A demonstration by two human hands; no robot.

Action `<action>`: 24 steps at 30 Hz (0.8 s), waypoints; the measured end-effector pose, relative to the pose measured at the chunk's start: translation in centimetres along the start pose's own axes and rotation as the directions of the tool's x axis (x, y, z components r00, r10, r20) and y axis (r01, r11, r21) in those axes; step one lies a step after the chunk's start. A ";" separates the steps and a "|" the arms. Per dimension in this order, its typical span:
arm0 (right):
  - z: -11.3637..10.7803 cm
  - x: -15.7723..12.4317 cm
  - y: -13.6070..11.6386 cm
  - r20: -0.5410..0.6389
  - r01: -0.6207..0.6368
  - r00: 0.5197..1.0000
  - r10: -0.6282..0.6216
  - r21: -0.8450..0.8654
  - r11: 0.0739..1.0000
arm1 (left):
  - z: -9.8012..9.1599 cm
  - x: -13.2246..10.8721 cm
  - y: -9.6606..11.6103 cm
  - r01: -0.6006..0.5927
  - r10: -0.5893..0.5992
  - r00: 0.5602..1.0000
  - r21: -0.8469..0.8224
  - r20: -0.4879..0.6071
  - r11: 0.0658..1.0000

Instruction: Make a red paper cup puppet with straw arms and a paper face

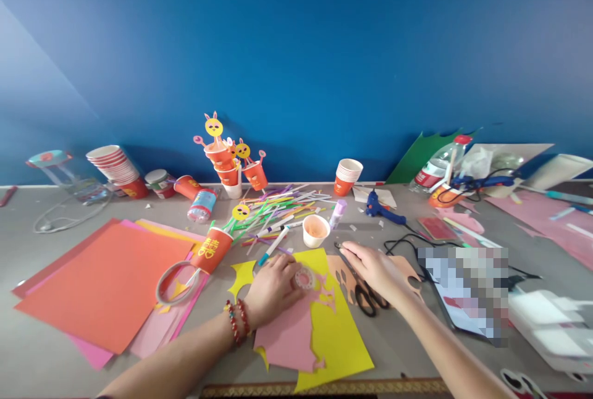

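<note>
The left hand (274, 288) rests on cut pink paper (288, 343), beside a round pinkish disc (304, 278); black-handled scissors (357, 277) lie under the right hand (371, 263). I cannot tell whether either grips.

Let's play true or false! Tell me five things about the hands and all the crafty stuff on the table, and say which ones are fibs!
1. Beaded bracelets circle the wrist of the left hand. True.
2. The pink paper lies underneath the yellow paper. False: the pink paper lies on top of the yellow paper.
3. The right hand is over scissors with black handles. True.
4. The glue gun just beyond the right hand is bright red. False: it is blue.
5. The big bottle by the wall has a green cap. False: its cap is red.
</note>
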State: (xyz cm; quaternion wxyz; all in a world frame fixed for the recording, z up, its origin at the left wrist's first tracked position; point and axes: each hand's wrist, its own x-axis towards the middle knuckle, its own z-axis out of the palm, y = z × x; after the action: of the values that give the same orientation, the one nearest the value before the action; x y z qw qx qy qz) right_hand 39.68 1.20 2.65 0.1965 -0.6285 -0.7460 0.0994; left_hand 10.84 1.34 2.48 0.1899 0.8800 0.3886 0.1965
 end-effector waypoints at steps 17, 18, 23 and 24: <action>0.3 0.7 0.1 0.011 -0.028 1.000 0.027 0.013 1.000 | -0.1 -0.2 0.2 0.009 -0.009 1.000 -0.033 -0.007 0.999; 0.4 0.7 0.2 0.004 -0.038 0.999 0.038 0.015 0.999 | -0.1 -0.2 0.2 0.012 -0.013 1.000 -0.034 -0.006 0.999; 1.1 0.5 0.3 -0.016 -0.079 0.997 0.080 0.030 0.996 | -0.1 -0.2 0.1 0.016 -0.016 1.000 -0.036 -0.002 0.999; 1.3 0.5 0.2 -0.019 -0.086 0.996 0.087 0.039 0.996 | -0.1 -0.2 0.0 0.015 -0.015 1.000 -0.039 -0.004 0.999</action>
State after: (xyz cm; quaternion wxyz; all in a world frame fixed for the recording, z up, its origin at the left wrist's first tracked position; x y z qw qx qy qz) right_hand 39.29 1.84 1.51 0.2119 -0.6573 -0.7140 0.1155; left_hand 10.71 1.17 2.52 0.2073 0.8728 0.3917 0.2046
